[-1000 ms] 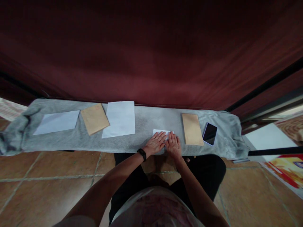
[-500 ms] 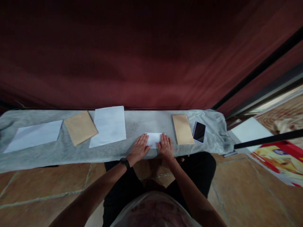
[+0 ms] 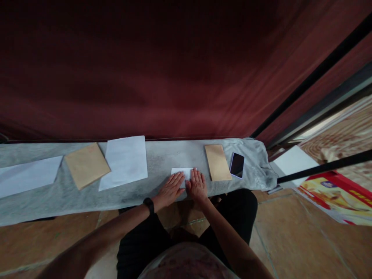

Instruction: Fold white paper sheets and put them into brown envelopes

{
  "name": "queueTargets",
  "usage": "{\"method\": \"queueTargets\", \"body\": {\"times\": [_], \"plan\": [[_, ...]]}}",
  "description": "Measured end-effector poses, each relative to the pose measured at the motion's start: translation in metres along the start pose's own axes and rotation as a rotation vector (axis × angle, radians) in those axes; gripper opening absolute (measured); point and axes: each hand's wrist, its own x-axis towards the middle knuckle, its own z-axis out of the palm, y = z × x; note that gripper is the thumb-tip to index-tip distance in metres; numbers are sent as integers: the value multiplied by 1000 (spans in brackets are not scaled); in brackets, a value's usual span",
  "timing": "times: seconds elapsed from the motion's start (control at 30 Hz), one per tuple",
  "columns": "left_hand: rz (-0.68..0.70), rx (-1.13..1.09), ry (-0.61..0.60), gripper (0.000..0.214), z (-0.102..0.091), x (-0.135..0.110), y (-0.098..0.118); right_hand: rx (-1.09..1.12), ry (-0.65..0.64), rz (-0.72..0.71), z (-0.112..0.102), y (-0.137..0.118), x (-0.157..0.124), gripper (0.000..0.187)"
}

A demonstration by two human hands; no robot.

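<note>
A small folded white paper (image 3: 181, 172) lies on a grey cloth (image 3: 162, 157) spread over a low bench. My left hand (image 3: 170, 187), with a black wristband, lies flat on the paper's left part, fingers stretched out. My right hand (image 3: 197, 185) rests flat on its right part, fingers together and straight. The two hands sit side by side, almost touching, and hide most of the paper. A brown envelope (image 3: 217, 162) lies just right of my right hand.
A dark phone (image 3: 237, 165) lies right of that envelope. Further left are a white sheet (image 3: 124, 162), another brown envelope (image 3: 86, 165) and a second white sheet (image 3: 27, 179). A red curtain hangs behind. Tiled floor, a black bar (image 3: 322, 168) and coloured printed paper (image 3: 334, 193) at right.
My hands spread apart on the folded paper half a second ago and have come back together, pressing it flat. The view has shifted, so everything sits further left.
</note>
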Motion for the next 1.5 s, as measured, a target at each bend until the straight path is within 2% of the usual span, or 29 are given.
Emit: {"method": "queueTargets", "body": {"times": [0.13,0.2,0.3,0.4,0.53,0.6,0.93,1.17,1.37,1.5], "plan": [[-168,11,29,61,16,13,12,-14,-5,4,1,0,-1,60],[-247,13,40,63,19,13,11,-16,-16,15,1,0,0,59],[-296,9,42,64,17,10,10,-11,-28,30,-1,-1,2,58],[-299,9,31,63,13,10,10,13,-36,19,-4,-6,4,54],[-288,11,-10,61,6,12,13,82,-86,-133,-7,-18,2,51],[-289,3,-30,60,4,13,14,85,-92,-156,-6,-21,-1,52],[-314,-23,-23,59,3,13,17,6,-64,-94,-11,11,-14,59],[-303,-31,-21,58,0,13,16,-10,-38,-39,-12,10,-17,60],[-113,-133,-48,53,1,22,28,-20,-53,-36,-13,10,-16,58],[-111,-149,-66,54,8,36,32,-22,-72,-48,-13,12,-16,57]]}}
